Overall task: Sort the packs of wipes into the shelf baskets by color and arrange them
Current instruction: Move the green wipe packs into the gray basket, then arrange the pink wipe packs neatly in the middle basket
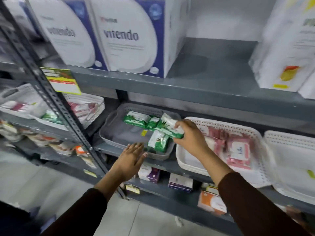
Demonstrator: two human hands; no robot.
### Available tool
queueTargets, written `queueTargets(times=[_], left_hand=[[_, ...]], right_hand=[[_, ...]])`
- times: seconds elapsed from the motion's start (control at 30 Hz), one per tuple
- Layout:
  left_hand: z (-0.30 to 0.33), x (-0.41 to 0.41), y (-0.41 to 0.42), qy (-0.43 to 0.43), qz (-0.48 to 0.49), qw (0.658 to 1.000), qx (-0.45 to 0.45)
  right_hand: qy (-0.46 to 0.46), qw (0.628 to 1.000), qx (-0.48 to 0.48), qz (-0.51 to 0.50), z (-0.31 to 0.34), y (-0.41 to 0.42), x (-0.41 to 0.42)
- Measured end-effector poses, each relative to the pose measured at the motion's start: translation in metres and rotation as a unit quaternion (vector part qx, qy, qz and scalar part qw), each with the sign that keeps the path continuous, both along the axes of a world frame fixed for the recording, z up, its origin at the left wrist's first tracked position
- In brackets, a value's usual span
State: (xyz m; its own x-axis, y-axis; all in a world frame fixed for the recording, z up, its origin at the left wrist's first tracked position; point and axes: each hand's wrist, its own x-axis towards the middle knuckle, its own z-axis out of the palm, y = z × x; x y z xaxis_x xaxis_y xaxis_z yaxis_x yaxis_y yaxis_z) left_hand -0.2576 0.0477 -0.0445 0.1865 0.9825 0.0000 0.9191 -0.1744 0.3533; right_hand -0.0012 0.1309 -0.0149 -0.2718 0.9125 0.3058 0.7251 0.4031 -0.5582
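Note:
A grey basket (pixel 109 133) on the middle shelf holds several green packs of wipes (pixel 136 119) along its back and right side. My right hand (pixel 190 137) is shut on one green pack (pixel 170 128), held tilted over the basket's right end. Another green pack (pixel 158 142) stands just below it inside the basket. My left hand (pixel 131 157) is flat with fingers apart at the basket's front rim, holding nothing. To the right, a white basket (pixel 187 160) holds several pink packs (pixel 237 149).
A further white basket (pixel 289 150) sits at the far right. Past a slanted grey upright (pixel 56 103), white baskets (pixel 88 101) hold pink and green packs. Large white boxes (pixel 133 36) fill the shelf above; small boxes (pixel 180 182) sit on the shelf below.

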Motion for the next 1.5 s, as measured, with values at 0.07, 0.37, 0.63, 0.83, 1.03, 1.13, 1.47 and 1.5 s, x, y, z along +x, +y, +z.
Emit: queueTargets(times=[0.07,0.37,0.63,0.83,1.03,1.13,1.47,1.5], left_hand=[[-0.002,-0.021,0.002,-0.005,0.002,1.0,-0.024],[0.005,-0.034,0.002,-0.056,-0.028,0.998,0.002],[-0.006,-0.007,0.015,-0.021,-0.027,0.999,0.036],[0.004,0.073,0.026,-0.105,-0.084,0.991,0.011],[-0.004,0.157,0.044,-0.078,-0.167,0.982,0.032],[-0.004,0.186,0.063,0.005,-0.194,0.981,0.019],[-0.008,0.218,0.09,0.149,-0.192,0.97,0.025],[-0.007,0.218,0.088,0.139,-0.186,0.973,0.015]], right_hand=[[-0.04,0.998,-0.012,0.045,0.0,0.016,-0.037],[-0.267,0.958,0.011,0.106,-0.021,0.074,-0.144],[-0.137,0.99,0.017,-0.004,-0.021,0.025,-0.079],[-0.006,0.988,0.008,-0.155,-0.032,-0.024,0.047],[-0.087,0.969,-0.001,-0.232,-0.035,-0.049,0.145],[-0.177,0.96,-0.046,-0.211,-0.043,-0.041,0.181],[-0.233,0.955,-0.128,-0.131,-0.028,-0.038,0.19],[-0.22,0.957,-0.13,-0.135,-0.028,-0.039,0.187]])
